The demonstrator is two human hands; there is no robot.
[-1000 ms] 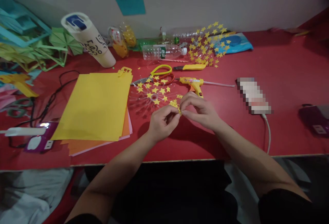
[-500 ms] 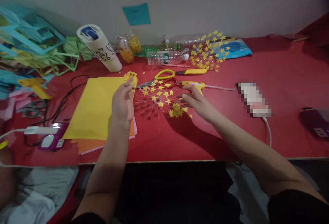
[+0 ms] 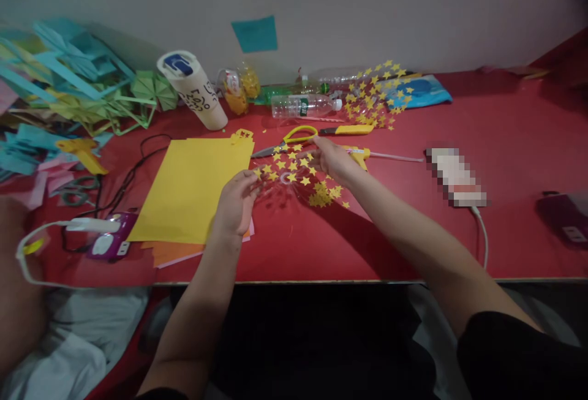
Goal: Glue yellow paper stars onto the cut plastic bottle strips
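Before me on the red table is a cut clear-plastic bottle piece (image 3: 285,178), its thin strips fanned outward and several tipped with yellow stars. My left hand (image 3: 236,201) is at its left edge, fingertips pinched at a strip end by a star. My right hand (image 3: 334,160) reaches over its upper right side, fingers apart among the stars; whether they touch a strip I cannot tell. Loose yellow stars (image 3: 324,194) lie in a pile below my right hand. Scissors (image 3: 298,135) with yellow and red handles lie behind, partly covered by my right hand.
Yellow paper (image 3: 188,185) lies left. Behind are a white tumbler (image 3: 195,90), a plastic bottle (image 3: 303,106), a yellow cutter (image 3: 351,130) and a finished-looking star piece (image 3: 374,97). A glue gun (image 3: 361,154) and phone (image 3: 454,176) lie right. Someone's arm (image 3: 18,277) shows left.
My left hand has gone from above the yellow paper to the plastic piece's left edge. My right hand has moved left and up over the stars. The view has shifted slightly.
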